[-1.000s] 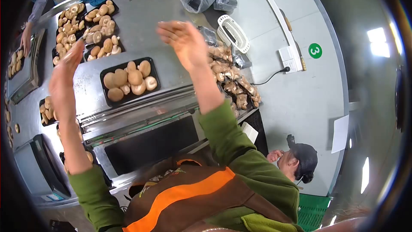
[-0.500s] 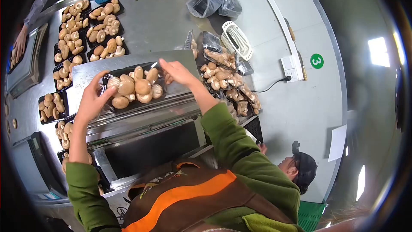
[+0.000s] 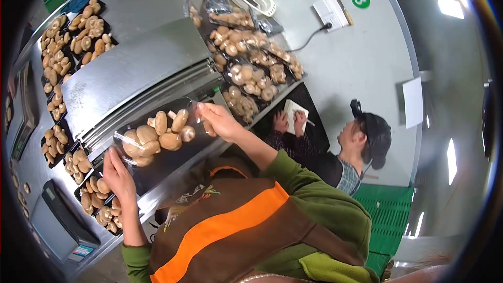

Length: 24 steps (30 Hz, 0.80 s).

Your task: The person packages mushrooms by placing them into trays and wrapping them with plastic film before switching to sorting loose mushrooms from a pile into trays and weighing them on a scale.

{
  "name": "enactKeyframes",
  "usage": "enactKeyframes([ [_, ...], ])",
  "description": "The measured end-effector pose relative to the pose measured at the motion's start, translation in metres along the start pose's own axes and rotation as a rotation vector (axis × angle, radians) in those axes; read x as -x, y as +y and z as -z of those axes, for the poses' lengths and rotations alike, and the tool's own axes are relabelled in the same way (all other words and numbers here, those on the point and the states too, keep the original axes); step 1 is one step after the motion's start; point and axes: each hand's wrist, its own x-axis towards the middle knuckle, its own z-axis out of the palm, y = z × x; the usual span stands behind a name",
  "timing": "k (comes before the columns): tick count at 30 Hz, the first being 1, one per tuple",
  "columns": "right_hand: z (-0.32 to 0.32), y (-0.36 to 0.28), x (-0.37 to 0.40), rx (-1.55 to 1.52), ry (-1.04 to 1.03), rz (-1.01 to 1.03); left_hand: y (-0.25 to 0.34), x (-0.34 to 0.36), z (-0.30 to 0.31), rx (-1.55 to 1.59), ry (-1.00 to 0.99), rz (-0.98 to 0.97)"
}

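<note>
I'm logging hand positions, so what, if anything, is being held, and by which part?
A film-wrapped pack of mushrooms: the right hand grasps it at its right end; the left hand is at the opposite end, its grip unclear.

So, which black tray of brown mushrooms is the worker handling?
The film-covered black tray between the bare left hand and bare right hand; the other trays lie outside them, grouped at left or piled at right.
</note>
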Motion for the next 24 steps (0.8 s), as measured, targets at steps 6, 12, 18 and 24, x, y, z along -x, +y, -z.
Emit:
enactKeyframes([
  [6,-0.002,0.076,-0.028,0.386,0.295,0.247,-0.047,0.022,-0.014,-0.045,-0.024,0.177],
  [12,-0.003,0.1,-0.017,0.71,0.462,0.287,-0.049,0.033,-0.018,-0.258,0.005,-0.016],
  [18,0.039,0.157,0.051,0.577,0.712,0.402,-0.074,0.055,-0.026,-0.486,-0.141,-0.264],
  [24,0.03,0.212,0.012,0.528,1.03,0.339,-0.063,0.024,-0.081,-0.75,-0.142,-0.636],
])
